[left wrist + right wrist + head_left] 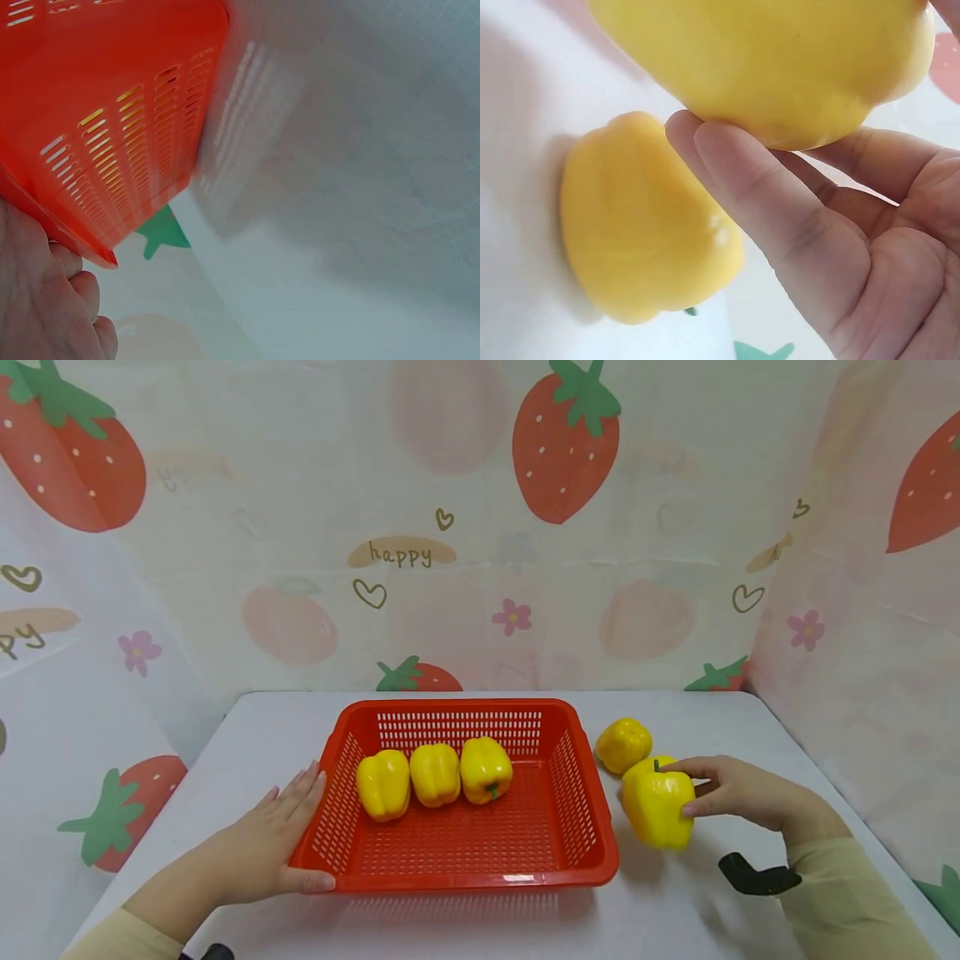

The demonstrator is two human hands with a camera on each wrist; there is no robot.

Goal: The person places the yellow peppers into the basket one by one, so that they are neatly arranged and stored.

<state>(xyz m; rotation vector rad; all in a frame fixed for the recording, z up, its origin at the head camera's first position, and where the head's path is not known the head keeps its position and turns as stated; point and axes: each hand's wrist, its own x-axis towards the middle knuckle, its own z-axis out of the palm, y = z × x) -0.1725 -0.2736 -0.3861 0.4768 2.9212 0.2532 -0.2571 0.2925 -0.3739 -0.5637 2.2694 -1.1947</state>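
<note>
On my head feed the right hand (735, 789) has the yellow pepper (660, 814): thumb and fingertips pinch its right side, spaced to the fruit, and the right wrist feed shows the palm off it. Left hand (273, 843) holds no pepper; it's spread wide, fingers fairly straight along the left rim of the red basket (420, 882), thumb at the near corner. Relation I'd steer by: the held pepper is just outside the basket's right wall, directly left of the right hand, with the basket's full length between it and the left hand. Right is clearly the nearer hand; my read is that any leftward motion has to clear that right rim. Long axis looks close to upright, stem end up. It seems lifted, shadow on the white table (281, 727) below it, but I can't call the height. Looks: glossy, smooth, strong yellow, blocky with rounded lobes, short green stem. A yellow edge shows right behind its top; can't tell if that's its own shoulder or another pepper. Past the near rim, three peppers (435, 775) stand in a row inside the basket, left of its middle, red floor showing to their right. Farther back, a loose pepper (624, 746) lies just beside the basket's right wall, behind the held one. Strawberry-print backdrop (315, 485) behind it all.
</note>
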